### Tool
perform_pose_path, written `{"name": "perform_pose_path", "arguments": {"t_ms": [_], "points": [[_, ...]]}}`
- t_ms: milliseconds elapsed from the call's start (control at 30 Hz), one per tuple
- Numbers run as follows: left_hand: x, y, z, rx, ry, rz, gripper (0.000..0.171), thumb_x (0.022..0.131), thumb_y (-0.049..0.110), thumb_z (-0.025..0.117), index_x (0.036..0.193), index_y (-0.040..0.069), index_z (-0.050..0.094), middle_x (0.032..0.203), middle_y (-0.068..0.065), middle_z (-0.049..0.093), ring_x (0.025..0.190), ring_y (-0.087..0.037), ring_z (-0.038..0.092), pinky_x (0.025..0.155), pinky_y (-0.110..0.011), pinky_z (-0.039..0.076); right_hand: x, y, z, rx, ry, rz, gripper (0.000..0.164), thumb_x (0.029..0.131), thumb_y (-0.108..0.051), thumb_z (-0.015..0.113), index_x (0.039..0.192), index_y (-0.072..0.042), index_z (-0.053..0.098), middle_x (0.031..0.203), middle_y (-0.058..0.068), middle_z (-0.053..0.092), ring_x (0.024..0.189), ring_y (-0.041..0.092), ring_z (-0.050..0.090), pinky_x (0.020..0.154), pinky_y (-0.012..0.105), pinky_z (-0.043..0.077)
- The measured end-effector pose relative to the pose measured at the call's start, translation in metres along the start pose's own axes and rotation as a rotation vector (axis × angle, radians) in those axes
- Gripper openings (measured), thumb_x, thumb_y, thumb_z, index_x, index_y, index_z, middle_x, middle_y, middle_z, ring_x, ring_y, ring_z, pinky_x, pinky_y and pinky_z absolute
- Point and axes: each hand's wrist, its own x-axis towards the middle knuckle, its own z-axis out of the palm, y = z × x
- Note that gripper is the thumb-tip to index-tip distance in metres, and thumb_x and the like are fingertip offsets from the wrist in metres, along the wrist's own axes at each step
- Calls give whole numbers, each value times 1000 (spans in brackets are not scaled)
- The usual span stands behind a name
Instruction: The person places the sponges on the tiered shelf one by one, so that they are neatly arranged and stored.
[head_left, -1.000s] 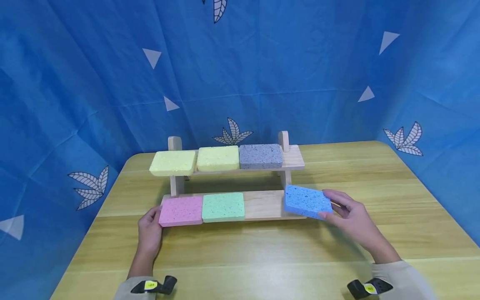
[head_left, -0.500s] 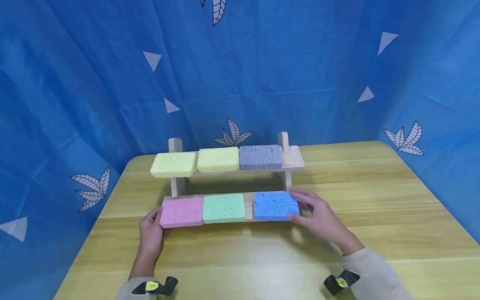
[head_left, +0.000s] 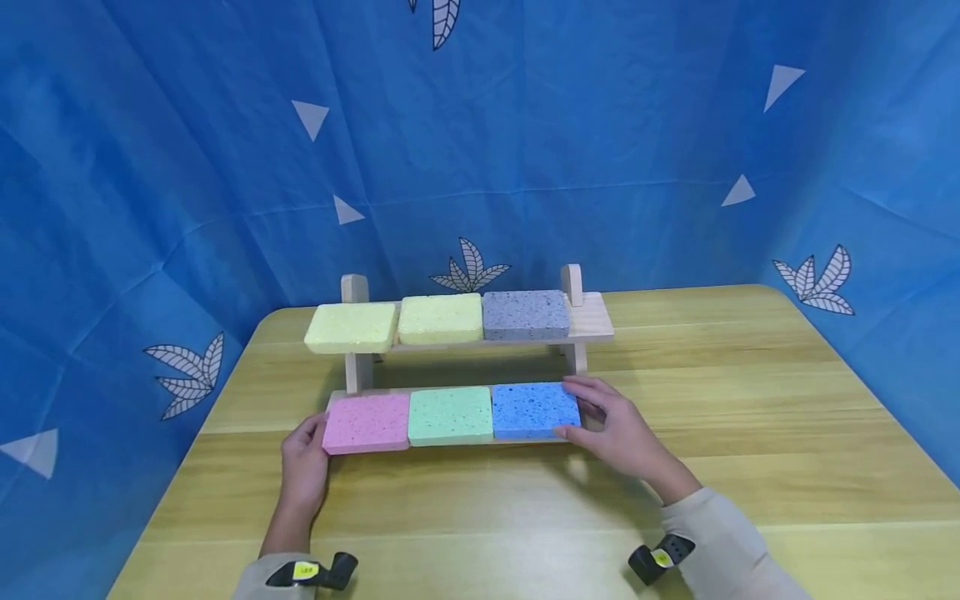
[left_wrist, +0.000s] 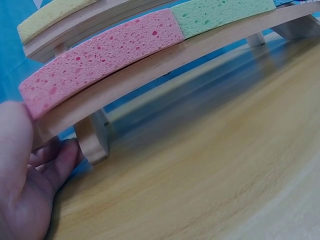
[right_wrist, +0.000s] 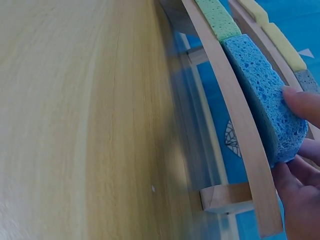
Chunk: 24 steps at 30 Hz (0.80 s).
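A two-tier wooden rack point(head_left: 596, 317) stands on the table. My left hand point(head_left: 304, 462) holds the left end of its lower board, thumb beside the pink sponge point(head_left: 367, 423) and fingers curled beneath, as the left wrist view shows. Right of the pink sponge lies a green sponge point(head_left: 451, 415), edge to edge with it. My right hand point(head_left: 618, 433) grips the right end of a blue sponge point(head_left: 536, 410) between thumb and fingers. That sponge is at the lower board, touching the green one; whether it rests fully on the board is hard to tell.
Two yellow sponges point(head_left: 441, 318) and a grey sponge point(head_left: 526, 315) lie on the upper board; the leftmost overhangs its left end. The wooden table point(head_left: 480, 517) extends in front and to both sides. A blue patterned curtain point(head_left: 480, 125) hangs behind.
My right hand has carried the blue sponge leftward and levelled it, from the lower board's right end up against the green sponge. My left hand has stayed at the rack's left end.
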Motion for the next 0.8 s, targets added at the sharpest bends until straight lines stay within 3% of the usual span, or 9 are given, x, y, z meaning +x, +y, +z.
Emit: {"name": "perform_pose_path", "arguments": {"t_ms": [133,400,567,800], "points": [[0,0,-1,15,1,-3,41,102,28,37,128,0,54,128,-14,56,114,-9,49,84,-7,43,0,-1,1,-21,-6,4,63,81,-20,75,134,1,48,143,14,41,128,34,44,99,34,42],[-1,2,-2,-10,12,8,40,103,26,38,126,-2,55,126,-16,56,108,-4,50,83,-6,44,-3,0,4,-238,-3,-72,65,83,-29,73,135,0,47,146,12,40,134,35,35,108,48,32],[-3,1,-2,-1,12,7,39,103,26,37,126,-1,55,126,-15,56,108,-4,50,83,-7,44,-4,-2,4,-307,-12,-103,64,85,-30,70,135,3,46,147,14,38,134,36,35,108,50,32],[-1,-1,-2,11,-11,-13,40,103,24,37,128,-3,52,130,-17,54,117,-13,48,82,-5,43,-7,2,2,-338,-1,-133,60,87,-33,68,134,0,49,147,12,38,134,35,37,107,50,34]]}}
